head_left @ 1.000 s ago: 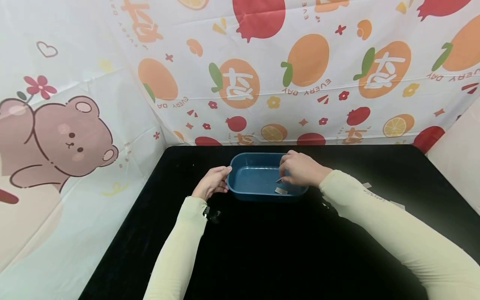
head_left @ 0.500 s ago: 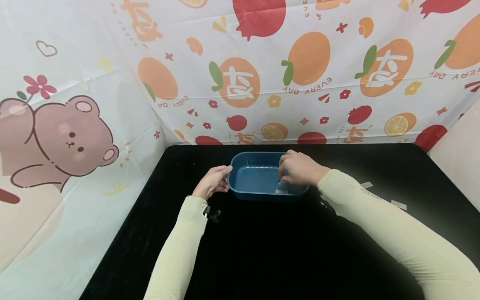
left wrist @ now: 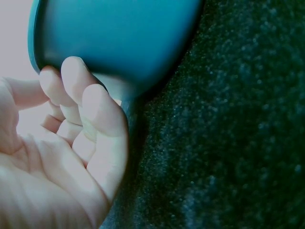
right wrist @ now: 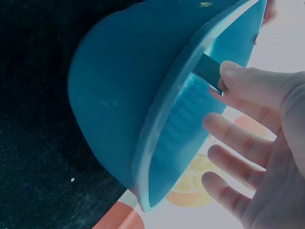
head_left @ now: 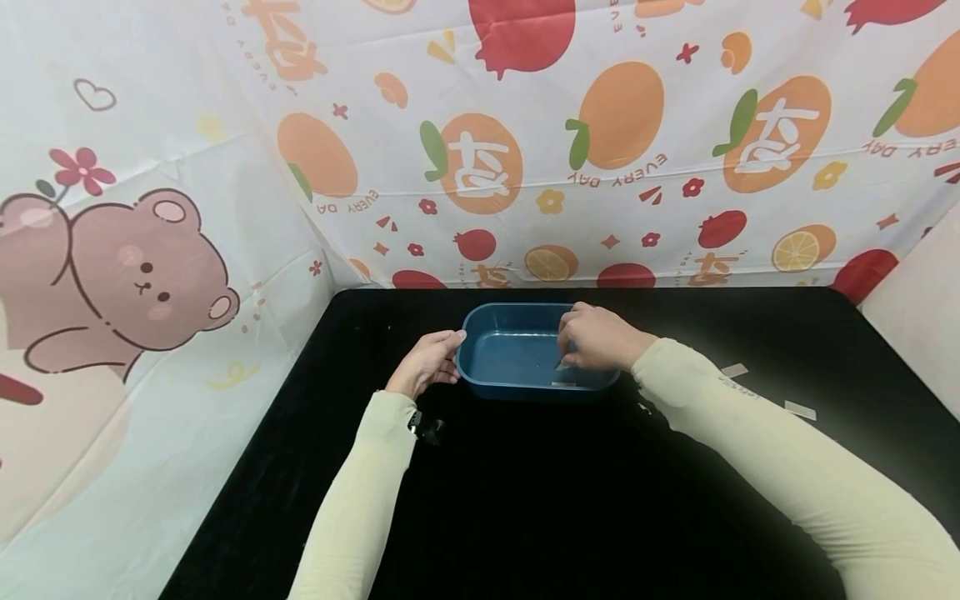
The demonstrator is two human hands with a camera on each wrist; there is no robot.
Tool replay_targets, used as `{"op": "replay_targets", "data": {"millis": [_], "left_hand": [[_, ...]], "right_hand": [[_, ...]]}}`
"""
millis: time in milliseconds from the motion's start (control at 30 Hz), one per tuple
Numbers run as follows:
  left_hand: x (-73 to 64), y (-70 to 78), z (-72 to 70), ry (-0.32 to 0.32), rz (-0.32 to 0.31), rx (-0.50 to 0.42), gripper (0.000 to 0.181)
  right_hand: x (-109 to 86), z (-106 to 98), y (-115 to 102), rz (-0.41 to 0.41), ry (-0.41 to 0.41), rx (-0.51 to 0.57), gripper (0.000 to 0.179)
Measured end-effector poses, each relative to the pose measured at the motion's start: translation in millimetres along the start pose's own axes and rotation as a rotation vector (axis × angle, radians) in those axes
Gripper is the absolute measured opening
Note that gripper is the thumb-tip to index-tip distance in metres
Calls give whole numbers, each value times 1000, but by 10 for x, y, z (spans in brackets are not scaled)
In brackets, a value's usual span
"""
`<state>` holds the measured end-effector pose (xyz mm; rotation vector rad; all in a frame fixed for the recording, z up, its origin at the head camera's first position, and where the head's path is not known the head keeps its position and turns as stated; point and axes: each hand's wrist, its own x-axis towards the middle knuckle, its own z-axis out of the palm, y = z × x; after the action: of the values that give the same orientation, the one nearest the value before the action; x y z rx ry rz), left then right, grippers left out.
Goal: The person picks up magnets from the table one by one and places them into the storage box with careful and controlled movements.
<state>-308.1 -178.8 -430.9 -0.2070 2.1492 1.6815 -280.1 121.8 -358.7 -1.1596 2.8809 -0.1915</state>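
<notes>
A blue oblong plastic basin [head_left: 510, 358] stands toward the back of the black table. My left hand [head_left: 427, 364] grips its left end, thumb at the rim and fingertips against the outer wall, as the left wrist view shows. Over the basin's right half is my right hand [head_left: 600, 337]. Between thumb and index finger it pinches a thin, flat rectangular strip [right wrist: 208, 72] that reaches down inside the rim; the other fingers are spread apart. Another pale strip [head_left: 564, 384] shows inside the basin, by the near wall.
Two pale flat rectangles, one farther back [head_left: 735, 369] and one nearer [head_left: 800, 410], lie on the table beside the right sleeve. A small light speck [head_left: 645, 408] is right of the basin. A fruit-print cloth [head_left: 547, 200] hangs behind the table.
The pale strip inside the basin shows narrower than a second ago. The strip in my right hand has changed its angle slightly. Both hands stay in nearly the same place.
</notes>
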Motion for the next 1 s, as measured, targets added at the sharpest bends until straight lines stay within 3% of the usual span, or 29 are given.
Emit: {"op": "replay_targets", "data": {"millis": [267, 500, 733, 1000], "left_hand": [[15, 10, 9, 4, -9, 4, 32], [13, 3, 1, -1, -11, 12, 32], [9, 23, 1, -5, -5, 10, 32], [13, 17, 10, -8, -6, 11, 32]], "right_hand": [[-29, 23, 32, 29, -22, 5, 7], [-50, -31, 100, 60, 48, 40, 7], [-193, -67, 278, 131, 62, 94, 12], [-363, -192, 515, 213, 85, 39, 13]]}}
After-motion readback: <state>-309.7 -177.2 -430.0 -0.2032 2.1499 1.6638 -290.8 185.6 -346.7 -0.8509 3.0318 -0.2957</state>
